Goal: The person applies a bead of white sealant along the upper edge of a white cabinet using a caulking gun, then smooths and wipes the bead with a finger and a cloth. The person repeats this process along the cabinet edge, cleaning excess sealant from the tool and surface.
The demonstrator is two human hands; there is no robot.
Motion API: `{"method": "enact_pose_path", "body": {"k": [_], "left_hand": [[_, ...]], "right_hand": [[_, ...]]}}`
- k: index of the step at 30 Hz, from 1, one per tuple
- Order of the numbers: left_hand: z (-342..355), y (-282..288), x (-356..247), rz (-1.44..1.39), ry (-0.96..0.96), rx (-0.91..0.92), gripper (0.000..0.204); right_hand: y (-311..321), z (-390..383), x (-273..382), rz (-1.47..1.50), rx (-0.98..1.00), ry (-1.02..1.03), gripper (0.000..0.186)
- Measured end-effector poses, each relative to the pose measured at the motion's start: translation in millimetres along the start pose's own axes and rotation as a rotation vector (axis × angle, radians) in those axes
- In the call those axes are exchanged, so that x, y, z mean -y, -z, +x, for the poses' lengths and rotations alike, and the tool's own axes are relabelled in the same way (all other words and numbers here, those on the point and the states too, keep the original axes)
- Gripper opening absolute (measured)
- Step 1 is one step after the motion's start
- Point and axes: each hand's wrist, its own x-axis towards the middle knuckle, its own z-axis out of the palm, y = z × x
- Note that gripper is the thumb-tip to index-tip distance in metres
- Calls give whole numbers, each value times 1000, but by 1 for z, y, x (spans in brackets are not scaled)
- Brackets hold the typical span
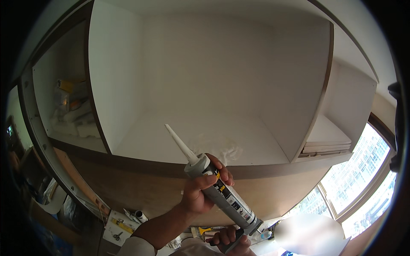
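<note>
A grey sealant tube in a dispensing gun slants up to the left, its long white nozzle in front of the open white cabinet. My left hand is wrapped round the tube's upper part, just below the nozzle's base, fingers closed on it. Lower down, my right hand grips the gun's handle at the rear end of the tube. Pale smears mark the cabinet's bottom board behind the tube.
A left compartment holds bags and packages. Stacked white boards lie in the right compartment. Below, a worktop carries scissors and other tools. A bright window is at the right, above a blurred patch.
</note>
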Motion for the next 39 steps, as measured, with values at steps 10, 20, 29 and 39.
{"method": "enact_pose_path", "body": {"k": [10,20,29,39], "left_hand": [[-12,-9,8,74,19,117,38],[-16,-8,7,78,46,114,36],[-16,-1,7,75,64,114,37],[-14,5,7,134,36,118,36]], "right_hand": [[1,-13,8,-13,-132,-98,44],[-2,-14,10,-20,-187,-96,46],[0,-11,9,-27,-153,-107,47],[-1,-7,7,-57,-194,-101,44]]}}
